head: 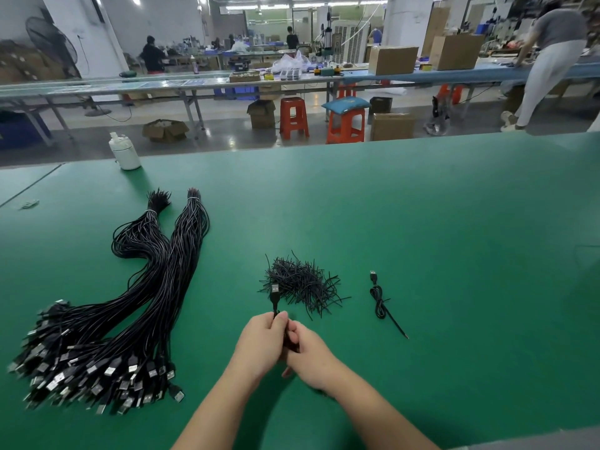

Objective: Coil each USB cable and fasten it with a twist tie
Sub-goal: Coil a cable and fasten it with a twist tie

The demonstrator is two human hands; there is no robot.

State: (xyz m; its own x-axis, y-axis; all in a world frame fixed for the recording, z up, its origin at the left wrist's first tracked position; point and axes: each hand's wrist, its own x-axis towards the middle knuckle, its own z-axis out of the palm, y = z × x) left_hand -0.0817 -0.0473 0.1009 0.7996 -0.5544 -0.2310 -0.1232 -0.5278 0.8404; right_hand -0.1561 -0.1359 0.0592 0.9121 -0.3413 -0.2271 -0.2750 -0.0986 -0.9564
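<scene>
One coiled USB cable (380, 300) lies tied on the green table (454, 238), right of the twist tie pile (298, 284). Two big bundles (130, 303) at left remain, so early going. Left hand (259, 344) and right hand (308, 358) both pinch the current cable (275, 298); plug points away, long axis near-far.

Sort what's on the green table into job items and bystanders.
Job: cable in hand, held by left hand and right hand; twist tie pile; finished coiled cable; two bundles of uncoiled cables.

Bystanders: white bottle; small scrap at the left edge.
</scene>
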